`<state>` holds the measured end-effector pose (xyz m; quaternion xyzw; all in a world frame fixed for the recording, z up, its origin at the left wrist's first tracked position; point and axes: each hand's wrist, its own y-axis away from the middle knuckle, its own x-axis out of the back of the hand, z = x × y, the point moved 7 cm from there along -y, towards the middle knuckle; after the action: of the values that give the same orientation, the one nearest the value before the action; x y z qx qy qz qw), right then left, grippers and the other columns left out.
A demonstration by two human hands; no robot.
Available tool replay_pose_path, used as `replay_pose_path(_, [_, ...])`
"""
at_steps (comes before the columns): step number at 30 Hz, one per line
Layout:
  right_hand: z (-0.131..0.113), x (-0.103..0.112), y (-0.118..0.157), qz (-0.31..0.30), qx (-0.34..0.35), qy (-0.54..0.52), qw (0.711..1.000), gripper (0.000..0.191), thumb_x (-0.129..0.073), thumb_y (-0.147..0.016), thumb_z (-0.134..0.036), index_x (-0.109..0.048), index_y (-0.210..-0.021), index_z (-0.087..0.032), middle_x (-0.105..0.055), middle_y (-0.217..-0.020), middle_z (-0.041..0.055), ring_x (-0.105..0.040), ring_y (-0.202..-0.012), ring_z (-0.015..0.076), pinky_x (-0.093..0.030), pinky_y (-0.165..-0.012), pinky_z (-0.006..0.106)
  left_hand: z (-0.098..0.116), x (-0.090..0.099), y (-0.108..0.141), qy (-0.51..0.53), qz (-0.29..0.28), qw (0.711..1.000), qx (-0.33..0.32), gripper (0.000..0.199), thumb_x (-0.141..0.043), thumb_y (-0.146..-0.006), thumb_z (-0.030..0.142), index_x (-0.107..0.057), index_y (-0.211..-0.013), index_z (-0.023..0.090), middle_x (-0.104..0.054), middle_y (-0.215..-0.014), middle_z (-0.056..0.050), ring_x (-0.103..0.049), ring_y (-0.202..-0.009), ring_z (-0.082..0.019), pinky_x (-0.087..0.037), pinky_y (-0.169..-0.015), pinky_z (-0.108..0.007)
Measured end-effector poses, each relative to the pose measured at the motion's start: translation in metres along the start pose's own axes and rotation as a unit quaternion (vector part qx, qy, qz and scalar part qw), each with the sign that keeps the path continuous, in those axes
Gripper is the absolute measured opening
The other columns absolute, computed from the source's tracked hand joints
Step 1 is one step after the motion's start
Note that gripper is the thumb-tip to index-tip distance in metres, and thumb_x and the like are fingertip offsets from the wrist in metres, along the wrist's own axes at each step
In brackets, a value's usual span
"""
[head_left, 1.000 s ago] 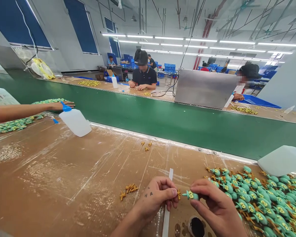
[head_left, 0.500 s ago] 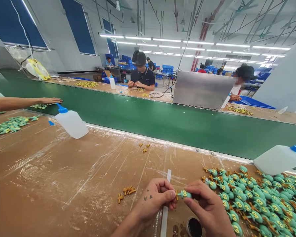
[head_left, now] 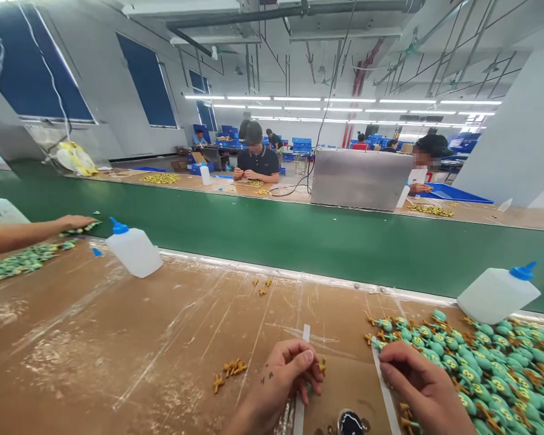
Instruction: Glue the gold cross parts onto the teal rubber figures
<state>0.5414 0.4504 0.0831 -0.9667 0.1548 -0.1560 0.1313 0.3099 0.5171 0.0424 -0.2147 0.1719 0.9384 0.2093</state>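
Note:
My left hand [head_left: 286, 376] is closed, with a small brown cross-shaped piece [head_left: 321, 366] at its fingertips. A bit of green shows beneath its curled fingers. My right hand [head_left: 424, 383] is at the left edge of a pile of green figures [head_left: 489, 368] with yellow eyes and brown parts. Its thumb and forefinger are slightly apart, and nothing shows between them. Several loose brown pieces [head_left: 233, 368] lie left of my left hand. A small round pot of dark liquid [head_left: 350, 423] stands between my hands, near the bottom edge.
White strips [head_left: 385, 386] lie on the brown table [head_left: 163, 344]. White bottles with blue nozzles stand at right [head_left: 496, 296] and left [head_left: 136, 252]. Beyond runs a green belt [head_left: 276, 226]. Another person's arm [head_left: 31, 235] reaches in from the left. Two people sit across the belt.
My right hand has moved right, away from my left hand, to the pile. The green figure that was between both hands no longer shows there. The view has tilted up slightly.

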Motion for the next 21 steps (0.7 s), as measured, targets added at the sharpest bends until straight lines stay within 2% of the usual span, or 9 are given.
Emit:
replay_pose_path(2, [0.0,-0.007,0.003,0.007,-0.015,-0.01,1.0,0.036,-0.073,-0.087,-0.06,-0.076,-0.079,-0.024,-0.072,-0.083,0.0047,-0.067,-0.077,0.0222,-0.058,-0.067,0.024,0.002,0.003,-0.001,0.005,0.014,1.0,-0.015,0.056,-0.095,-0.058,0.061,-0.071,-0.075,0.013,-0.069,-0.058,-0.005,-0.064,-0.047,-0.014,-0.041,-0.036,-0.016])
replay_pose_path(5, [-0.005,-0.02,0.002,-0.022,-0.004,0.003,1.0,0.033,-0.071,-0.089,-0.056,-0.076,-0.081,-0.025,-0.074,-0.084,0.004,-0.069,-0.079,0.0222,-0.058,-0.069,0.024,0.009,0.011,0.001,0.015,0.028,0.999,-0.037,0.057,-0.094,-0.058,0.062,-0.07,-0.077,0.015,-0.069,-0.058,-0.004,-0.064,-0.048,-0.014,-0.041,-0.038,-0.016])
replay_pose_path(8, [-0.013,-0.027,-0.002,-0.073,0.03,0.044,0.996,0.024,-0.066,-0.094,-0.046,-0.074,-0.083,-0.026,-0.073,-0.083,0.002,-0.07,-0.077,0.0209,-0.058,-0.068,0.024,0.017,0.017,0.004,0.022,0.034,0.998,-0.046,0.048,-0.096,-0.064,0.054,-0.071,-0.079,0.015,-0.069,-0.063,-0.003,-0.065,-0.053,-0.012,-0.042,-0.043,-0.014])
replay_pose_path(11, [-0.026,-0.04,-0.003,-0.131,0.081,0.091,0.984,0.019,-0.061,-0.098,-0.036,-0.072,-0.086,-0.027,-0.073,-0.082,0.0007,-0.069,-0.077,0.0196,-0.057,-0.071,0.025,0.02,0.019,0.006,0.03,0.034,0.998,-0.05,0.046,-0.099,-0.061,0.048,-0.072,-0.077,0.015,-0.067,-0.06,-0.001,-0.061,-0.052,-0.009,-0.039,-0.044,-0.013])
replay_pose_path(13, [-0.037,-0.06,0.001,-0.206,0.117,0.131,0.963,0.013,-0.062,-0.097,-0.029,-0.072,-0.09,-0.026,-0.074,-0.086,0.0015,-0.07,-0.083,0.0206,-0.056,-0.075,0.027,0.019,0.018,0.005,0.035,0.031,0.998,-0.052,0.048,-0.102,-0.056,0.047,-0.071,-0.075,0.015,-0.066,-0.055,-0.001,-0.057,-0.049,-0.009,-0.037,-0.043,-0.014])
replay_pose_path(15, [-0.042,-0.089,0.009,-0.314,0.125,0.202,0.919,0.011,-0.066,-0.091,-0.019,-0.075,-0.095,-0.025,-0.076,-0.093,0.0043,-0.07,-0.092,0.0236,-0.056,-0.081,0.03,0.019,0.018,0.004,0.039,0.03,0.997,-0.053,0.049,-0.103,-0.052,0.046,-0.07,-0.074,0.016,-0.065,-0.053,-0.001,-0.054,-0.046,-0.008,-0.037,-0.043,-0.014])
replay_pose_path(17, [-0.042,-0.114,0.015,-0.398,0.107,0.272,0.87,0.026,-0.07,-0.081,-0.007,-0.078,-0.101,-0.022,-0.077,-0.1,0.0081,-0.07,-0.099,0.028,-0.055,-0.086,0.034,0.02,0.018,0.004,0.041,0.03,0.997,-0.054,0.05,-0.104,-0.05,0.045,-0.07,-0.074,0.016,-0.067,-0.053,-0.001,-0.051,-0.045,-0.007,-0.036,-0.043,-0.014])
replay_pose_path(19, [-0.044,-0.131,0.016,-0.438,0.095,0.304,0.841,0.04,-0.069,-0.071,0.0,-0.08,-0.104,-0.021,-0.078,-0.104,0.01,-0.071,-0.1,0.0304,-0.054,-0.088,0.035,0.023,0.018,0.005,0.041,0.033,0.997,-0.054,0.05,-0.104,-0.049,0.044,-0.07,-0.074,0.016,-0.068,-0.053,-0.002,-0.05,-0.043,-0.007,-0.035,-0.043,-0.014])
replay_pose_path(21, [-0.047,-0.142,0.014,-0.456,0.098,0.301,0.832,0.041,-0.065,-0.068,0.001,-0.081,-0.099,-0.021,-0.079,-0.105,0.0089,-0.073,-0.097,0.0289,-0.053,-0.084,0.031,0.027,0.018,0.006,0.042,0.035,0.997,-0.052,0.05,-0.104,-0.049,0.043,-0.07,-0.074,0.015,-0.068,-0.053,-0.003,-0.048,-0.042,-0.006,-0.033,-0.043,-0.014])
